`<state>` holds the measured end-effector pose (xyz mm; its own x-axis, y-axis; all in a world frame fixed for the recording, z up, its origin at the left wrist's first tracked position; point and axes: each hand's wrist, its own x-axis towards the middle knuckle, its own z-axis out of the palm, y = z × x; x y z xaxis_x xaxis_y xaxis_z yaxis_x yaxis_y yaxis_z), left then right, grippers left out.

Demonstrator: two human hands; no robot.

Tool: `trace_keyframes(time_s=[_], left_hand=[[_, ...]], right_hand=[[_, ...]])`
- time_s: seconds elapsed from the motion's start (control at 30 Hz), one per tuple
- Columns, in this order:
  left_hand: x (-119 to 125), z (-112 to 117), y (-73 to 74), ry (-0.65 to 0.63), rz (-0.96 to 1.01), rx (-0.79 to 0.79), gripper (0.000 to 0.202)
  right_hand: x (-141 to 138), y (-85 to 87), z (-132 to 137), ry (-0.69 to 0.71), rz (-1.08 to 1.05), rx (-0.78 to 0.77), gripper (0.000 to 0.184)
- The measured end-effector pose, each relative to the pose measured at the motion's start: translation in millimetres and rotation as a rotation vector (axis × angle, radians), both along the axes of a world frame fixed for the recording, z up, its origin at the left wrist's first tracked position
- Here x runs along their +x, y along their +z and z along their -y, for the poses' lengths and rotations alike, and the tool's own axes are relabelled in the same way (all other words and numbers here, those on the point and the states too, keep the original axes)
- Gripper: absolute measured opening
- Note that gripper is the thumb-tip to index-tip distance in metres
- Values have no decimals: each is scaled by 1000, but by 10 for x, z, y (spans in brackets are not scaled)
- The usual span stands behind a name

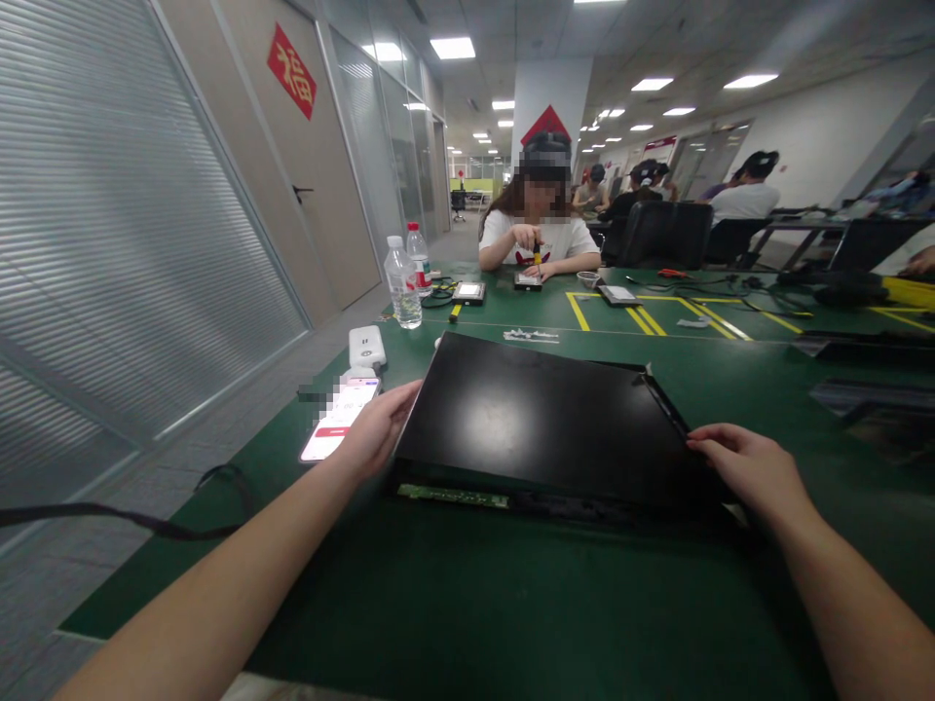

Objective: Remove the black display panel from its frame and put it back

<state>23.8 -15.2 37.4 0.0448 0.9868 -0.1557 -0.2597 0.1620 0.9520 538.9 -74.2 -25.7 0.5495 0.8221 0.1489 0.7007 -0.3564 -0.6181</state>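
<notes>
A black flat LCD panel [526,419] lies tilted over the green table in front of me, its dark face up and reflecting light. Along its near edge runs a narrow green circuit board [453,497]. Thin black frame [666,404] shows at the panel's right side and far right corner, partly apart from it. My left hand [384,428] grips the panel's left edge, fingers hidden underneath. At the right side, my right hand [752,472] pinches the black frame between thumb and fingers.
Left of the panel lie a lit phone [340,419] and a white power bank [366,348]. Two bottles [404,282] stand beyond. Across the table a person [541,229] holds a screwdriver [537,255] over a hard drive [528,281]. Black strips [869,399] lie at right.
</notes>
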Motion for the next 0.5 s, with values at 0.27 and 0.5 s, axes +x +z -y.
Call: trace_keyframes(time_s=[0.27, 0.5], left_hand=[[-27, 91, 11, -174, -24, 122, 72], [-5, 105, 12, -193, 22, 151, 79]], right_hand=[[-11, 20, 8, 13, 6, -10, 26], [-23, 22, 24, 24, -63, 43, 30]])
